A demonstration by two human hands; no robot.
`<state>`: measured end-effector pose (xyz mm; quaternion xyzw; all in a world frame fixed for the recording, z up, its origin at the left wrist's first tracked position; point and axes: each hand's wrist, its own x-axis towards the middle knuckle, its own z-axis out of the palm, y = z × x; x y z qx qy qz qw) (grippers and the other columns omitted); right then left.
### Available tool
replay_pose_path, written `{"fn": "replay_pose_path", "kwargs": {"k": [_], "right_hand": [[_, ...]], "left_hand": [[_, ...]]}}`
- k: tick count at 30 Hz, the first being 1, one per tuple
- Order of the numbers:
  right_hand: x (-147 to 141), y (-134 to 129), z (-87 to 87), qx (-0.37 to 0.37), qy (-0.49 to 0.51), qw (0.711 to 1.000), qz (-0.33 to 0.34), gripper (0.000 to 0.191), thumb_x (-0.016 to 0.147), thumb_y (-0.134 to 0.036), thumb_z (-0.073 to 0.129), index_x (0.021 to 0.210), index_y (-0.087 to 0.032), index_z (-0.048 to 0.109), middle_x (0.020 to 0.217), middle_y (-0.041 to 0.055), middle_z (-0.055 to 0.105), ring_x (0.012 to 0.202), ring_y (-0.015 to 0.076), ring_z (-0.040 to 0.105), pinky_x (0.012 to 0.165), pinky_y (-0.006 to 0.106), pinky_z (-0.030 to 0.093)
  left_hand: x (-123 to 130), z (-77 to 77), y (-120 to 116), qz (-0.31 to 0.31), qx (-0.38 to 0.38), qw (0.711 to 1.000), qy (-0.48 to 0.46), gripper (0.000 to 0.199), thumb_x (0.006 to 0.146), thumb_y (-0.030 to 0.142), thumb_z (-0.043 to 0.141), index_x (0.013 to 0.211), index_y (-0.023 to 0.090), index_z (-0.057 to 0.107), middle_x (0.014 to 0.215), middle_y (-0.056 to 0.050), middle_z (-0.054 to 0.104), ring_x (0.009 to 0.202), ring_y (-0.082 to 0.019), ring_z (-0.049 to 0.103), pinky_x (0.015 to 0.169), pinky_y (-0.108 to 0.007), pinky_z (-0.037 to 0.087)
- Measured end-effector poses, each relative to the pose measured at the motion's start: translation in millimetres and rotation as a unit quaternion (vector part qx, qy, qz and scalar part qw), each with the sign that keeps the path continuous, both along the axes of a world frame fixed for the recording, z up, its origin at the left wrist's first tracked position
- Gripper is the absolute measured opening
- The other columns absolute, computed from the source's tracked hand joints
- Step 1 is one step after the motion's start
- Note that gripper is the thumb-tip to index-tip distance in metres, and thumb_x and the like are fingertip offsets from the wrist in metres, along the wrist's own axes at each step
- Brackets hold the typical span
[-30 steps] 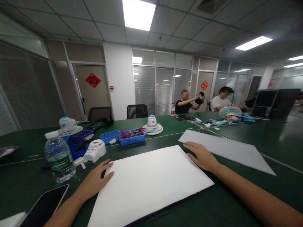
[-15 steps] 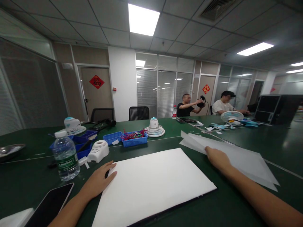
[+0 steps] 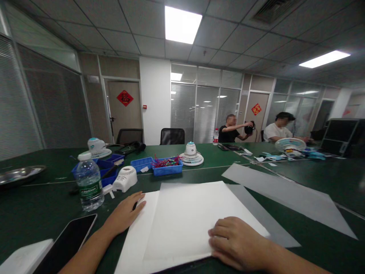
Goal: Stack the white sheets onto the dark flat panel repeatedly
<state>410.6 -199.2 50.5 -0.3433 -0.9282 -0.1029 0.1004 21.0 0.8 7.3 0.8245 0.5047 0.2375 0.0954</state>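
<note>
Green tabletop (image 3: pixel 205 173): I've brought a thin translucent paper sheet (image 3: pixel 264 217) over from right, mostly covering the rectangular white paper (image 3: pixel 139 232); left hand (image 3: pixel 125 214) loosely spread on its left edge, right hand (image 3: pixel 239 241) curled near-right, pinch unclear.

Bottle (image 3: pixel 90 192) obstructing left, bare tabletop (image 3: pixel 285 217) between sheets (image 3: pixel 288 192)

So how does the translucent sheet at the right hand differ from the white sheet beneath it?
The translucent sheet looks greyish where it crosses the green table; the white sheet is solid white. The translucent sheet lies on top, jutting past the white sheet's right edge; the white sheet's left strip is uncovered. The right hand touches the translucent sheet, the left hand the white sheet. Both have straight edges.
</note>
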Motion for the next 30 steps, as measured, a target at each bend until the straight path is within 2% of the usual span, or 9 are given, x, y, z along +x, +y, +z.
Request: {"fn": "replay_pose_path", "kwargs": {"k": [6, 13, 16, 18, 20, 22, 25, 28, 30], "right_hand": [[-6.6, -4.0, 12.7, -0.059, 0.012, 0.998, 0.023, 0.036, 0.097, -0.038, 0.048, 0.125, -0.020, 0.060, 0.128, 0.0093, 0.066, 0.110, 0.0227, 0.062, 0.094, 0.037, 0.045], [-10.9, -12.1, 28.4, -0.149, 0.035, 0.988, 0.035, 0.046, 0.099, -0.036, 0.047, 0.143, -0.024, 0.049, 0.146, 0.0110, 0.053, 0.130, 0.0262, 0.051, 0.107, 0.044, 0.039], [-2.1, -10.8, 26.5, -0.192, 0.049, 0.978, 0.062, 0.055, 0.099, -0.045, 0.046, 0.150, -0.026, 0.039, 0.157, 0.0116, 0.036, 0.139, 0.0260, 0.042, 0.112, 0.045, 0.035], [15.9, -0.6, 18.5, -0.174, 0.090, 0.980, 0.044, 0.057, 0.099, -0.046, 0.047, 0.151, -0.028, 0.036, 0.160, 0.0103, 0.030, 0.142, 0.0245, 0.037, 0.115, 0.045, 0.032], [47.4, 18.0, 7.1, -0.114, 0.132, 0.984, -0.038, 0.054, 0.100, -0.044, 0.044, 0.151, -0.030, 0.036, 0.161, 0.0088, 0.030, 0.143, 0.0238, 0.034, 0.116, 0.047, 0.030], [91.1, 39.9, -4.4, -0.043, 0.142, 0.971, -0.188, 0.053, 0.100, -0.044, 0.041, 0.151, -0.030, 0.037, 0.160, 0.0080, 0.030, 0.144, 0.0249, 0.033, 0.117, 0.049, 0.027], [165.1, 62.0, -15.8, -0.001, 0.077, 0.880, -0.469, 0.061, 0.095, -0.046, 0.047, 0.152, -0.028, 0.035, 0.162, 0.0063, 0.025, 0.147, 0.0267, 0.027, 0.119, 0.047, 0.022], [221.7, 63.2, -19.5, -0.021, 0.073, 0.799, -0.596, 0.066, 0.094, -0.052, 0.044, 0.144, -0.010, 0.047, 0.150, 0.0254, 0.041, 0.135, 0.0407, 0.042, 0.105, 0.060, 0.035], [240.5, 58.7, -20.3, -0.043, 0.075, 0.777, -0.624, 0.064, 0.094, -0.057, 0.039, 0.129, -0.007, 0.060, 0.131, 0.0287, 0.057, 0.118, 0.0412, 0.058, 0.091, 0.057, 0.046]], "left_hand": [[1.2, -3.7, 2.9, -0.003, -0.002, 1.000, 0.014, 0.067, 0.091, 0.063, 0.040, 0.135, 0.016, 0.060, 0.147, -0.012, 0.053, 0.135, -0.031, 0.050, 0.116, -0.047, 0.035], [3.4, -6.1, 5.5, 0.005, 0.001, 1.000, 0.027, 0.070, 0.087, 0.065, 0.047, 0.137, 0.017, 0.058, 0.149, -0.010, 0.052, 0.137, -0.031, 0.048, 0.116, -0.045, 0.035], [3.2, -9.5, 8.9, 0.005, 0.011, 1.000, 0.017, 0.068, 0.085, 0.062, 0.052, 0.136, 0.018, 0.059, 0.148, -0.010, 0.053, 0.135, -0.031, 0.050, 0.116, -0.046, 0.036], [4.1, -10.0, 10.0, 0.005, 0.008, 1.000, 0.012, 0.067, 0.084, 0.061, 0.053, 0.136, 0.018, 0.060, 0.147, -0.010, 0.054, 0.135, -0.031, 0.050, 0.116, -0.046, 0.036], [5.8, -8.8, 9.7, 0.008, -0.006, 1.000, 0.012, 0.069, 0.084, 0.062, 0.052, 0.136, 0.017, 0.060, 0.148, -0.010, 0.053, 0.136, -0.031, 0.049, 0.116, -0.046, 0.035], [7.4, -6.9, 8.6, 0.005, -0.021, 1.000, 0.012, 0.070, 0.085, 0.063, 0.050, 0.137, 0.016, 0.059, 0.150, -0.011, 0.050, 0.137, -0.031, 0.048, 0.116, -0.046, 0.035], [7.9, -5.4, 7.1, -0.004, -0.033, 0.999, 0.008, 0.070, 0.085, 0.063, 0.048, 0.136, 0.016, 0.059, 0.152, -0.011, 0.047, 0.138, -0.031, 0.047, 0.116, -0.046, 0.035], [5.8, -5.8, 6.9, -0.005, -0.022, 1.000, 0.010, 0.068, 0.083, 0.061, 0.053, 0.135, 0.018, 0.061, 0.150, -0.010, 0.049, 0.136, -0.033, 0.048, 0.116, -0.048, 0.034], [4.1, -6.0, 7.0, 0.000, -0.012, 1.000, 0.012, 0.068, 0.081, 0.061, 0.056, 0.134, 0.018, 0.062, 0.149, -0.010, 0.051, 0.135, -0.033, 0.050, 0.116, -0.048, 0.035]]}}
